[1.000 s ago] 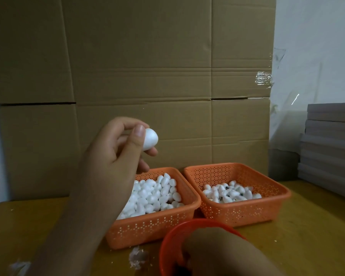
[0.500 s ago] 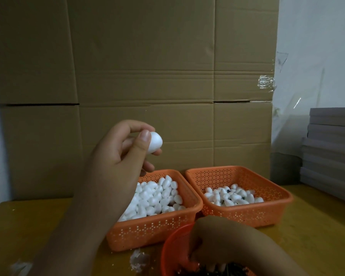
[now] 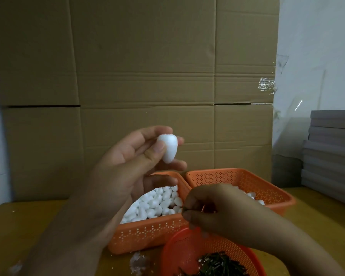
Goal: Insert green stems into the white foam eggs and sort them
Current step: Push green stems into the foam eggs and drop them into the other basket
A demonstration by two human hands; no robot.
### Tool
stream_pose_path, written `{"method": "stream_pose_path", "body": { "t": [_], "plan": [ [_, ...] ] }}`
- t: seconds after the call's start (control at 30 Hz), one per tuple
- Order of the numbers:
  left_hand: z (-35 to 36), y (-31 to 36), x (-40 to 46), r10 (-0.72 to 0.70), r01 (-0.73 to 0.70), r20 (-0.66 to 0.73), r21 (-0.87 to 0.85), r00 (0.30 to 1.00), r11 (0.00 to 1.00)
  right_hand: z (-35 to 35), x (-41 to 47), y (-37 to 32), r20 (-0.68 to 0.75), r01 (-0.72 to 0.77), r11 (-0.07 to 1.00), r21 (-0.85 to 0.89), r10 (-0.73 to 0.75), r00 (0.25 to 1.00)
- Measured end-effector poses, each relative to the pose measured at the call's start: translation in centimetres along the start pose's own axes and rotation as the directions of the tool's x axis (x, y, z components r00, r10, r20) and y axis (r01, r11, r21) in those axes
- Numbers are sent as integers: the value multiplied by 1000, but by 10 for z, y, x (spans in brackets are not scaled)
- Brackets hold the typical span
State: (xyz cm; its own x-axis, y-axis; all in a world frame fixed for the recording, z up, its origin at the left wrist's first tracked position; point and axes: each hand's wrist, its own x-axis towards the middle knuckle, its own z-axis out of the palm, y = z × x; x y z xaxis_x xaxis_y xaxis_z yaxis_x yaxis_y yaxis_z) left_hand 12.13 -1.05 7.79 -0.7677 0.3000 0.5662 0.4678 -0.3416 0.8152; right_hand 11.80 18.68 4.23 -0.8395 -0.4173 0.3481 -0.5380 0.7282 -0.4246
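While the left grip (image 3: pixel 135 162) pinches a foam egg (image 3: pixel 168 147), the right grip (image 3: pixel 213 210) pinches a stem (image 3: pixel 184 209).

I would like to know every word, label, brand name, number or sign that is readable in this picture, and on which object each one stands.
None: no readable text shows anywhere.
Cardboard wall: plain brown, no print.
Orange baskets: hole pattern only, no label.
Foam egg in the left hand: plain white.
Grey stack at right: no marking visible.
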Motion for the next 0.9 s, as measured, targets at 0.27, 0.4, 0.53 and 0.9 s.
{"method": "stream_pose_path", "body": {
  "t": [0.27,0.4,0.53,0.9],
  "plan": [
    [3,-2,0,60,-60,15,8,998,998,0,0,-4,49,14,1000,17,-15,999],
    [7,-3,1,91,-86,-50,90,995,992,2,-1,-3,83,-9,1000,24,7,997],
    [13,-3,1,191,-145,-138,288,972,947,8,-1,-4,122,-12,1000,8,11,992],
    [9,-2,-1,68,-5,-196,306,978,952,8,-2,-14,-33,65,994,90,-62,998]
  ]
}}
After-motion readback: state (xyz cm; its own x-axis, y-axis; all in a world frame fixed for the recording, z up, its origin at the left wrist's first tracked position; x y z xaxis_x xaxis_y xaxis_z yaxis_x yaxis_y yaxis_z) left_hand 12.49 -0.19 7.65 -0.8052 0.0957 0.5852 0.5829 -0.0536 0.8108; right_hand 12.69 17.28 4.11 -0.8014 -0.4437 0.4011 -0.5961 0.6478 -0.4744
